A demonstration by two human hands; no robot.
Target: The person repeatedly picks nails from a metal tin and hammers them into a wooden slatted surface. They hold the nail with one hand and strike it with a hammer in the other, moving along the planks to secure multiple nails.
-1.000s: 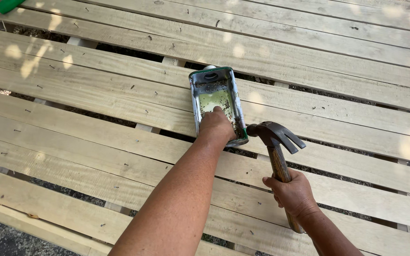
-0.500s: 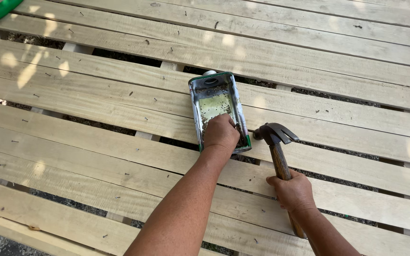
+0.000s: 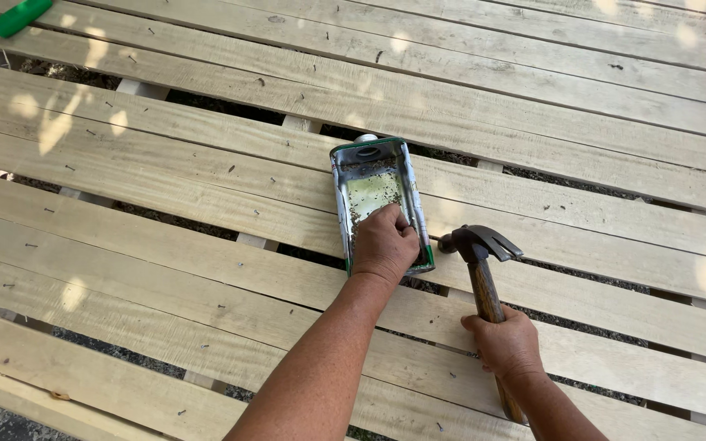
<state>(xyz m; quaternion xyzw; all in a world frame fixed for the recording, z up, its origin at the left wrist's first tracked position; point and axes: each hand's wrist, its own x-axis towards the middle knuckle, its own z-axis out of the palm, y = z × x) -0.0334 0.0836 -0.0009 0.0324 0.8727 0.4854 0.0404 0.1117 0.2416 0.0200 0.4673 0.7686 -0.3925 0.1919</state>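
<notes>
tin tray (image 3: 373,184) of nails, left hand (image 3: 384,245) inside

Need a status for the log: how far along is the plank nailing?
Done: planks lie in rows with nail heads showing. In hand: left hand is in the cut-open tin of nails; right hand holds the claw hammer, head resting on a plank. Left: cannot tell how many nails remain.

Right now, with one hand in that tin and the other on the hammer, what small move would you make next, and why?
Probably pinch one nail and lift it out of the cut-open tin. The left hand is already down inside it, where small dark bits, likely nails, lie. The right hand grips the hammer resting on the wooden planks, seemingly ready to drive.
</notes>
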